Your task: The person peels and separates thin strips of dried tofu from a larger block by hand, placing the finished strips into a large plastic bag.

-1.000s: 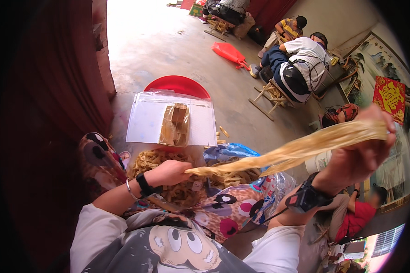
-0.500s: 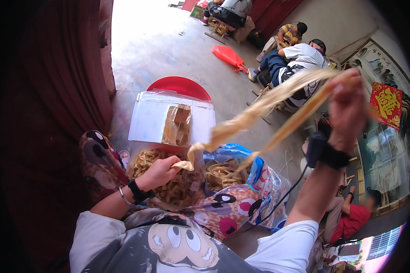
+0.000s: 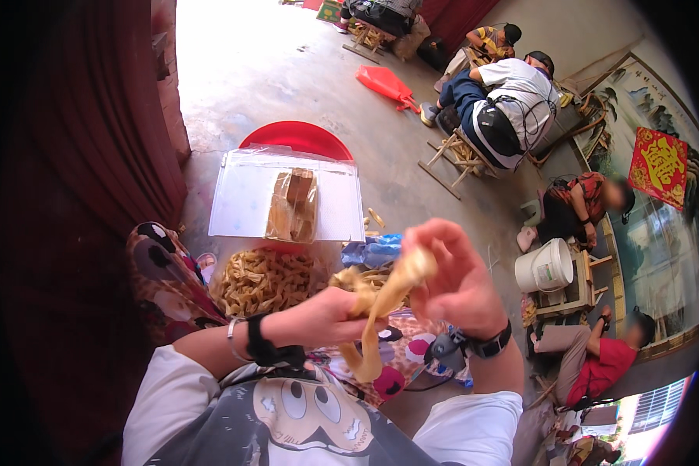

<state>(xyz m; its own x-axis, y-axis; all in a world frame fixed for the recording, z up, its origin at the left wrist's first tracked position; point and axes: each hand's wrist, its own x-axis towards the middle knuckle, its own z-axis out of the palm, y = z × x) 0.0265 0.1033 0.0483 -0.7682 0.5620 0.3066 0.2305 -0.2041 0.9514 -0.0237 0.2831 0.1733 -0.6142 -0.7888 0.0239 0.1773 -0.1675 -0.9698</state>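
Observation:
Both hands are close together over my lap, working a long, soft tan strip (image 3: 371, 335). My left hand (image 3: 322, 317) pinches one part of it between closed fingers. My right hand (image 3: 462, 283) curls around a raised loop of the same strip, its fingertips blurred by motion. A loose end of the strip hangs below the hands. Left of them lies a heap of short, twisted tan pieces (image 3: 260, 283). Behind the hands, a blue and clear plastic bag (image 3: 371, 250) with more tan strips is partly hidden.
Ahead, a white board (image 3: 241, 194) rests over a red basin (image 3: 303, 136), bearing wooden blocks (image 3: 291, 210) under clear film. A dark red curtain (image 3: 93, 155) hangs at left. Several people sit working at right, near a white bucket (image 3: 544, 266). A red bag (image 3: 384, 81) lies on the floor.
My right hand has come down and left from far out at the right, bringing the stretched strip into a loop near my left hand. My left hand has moved right.

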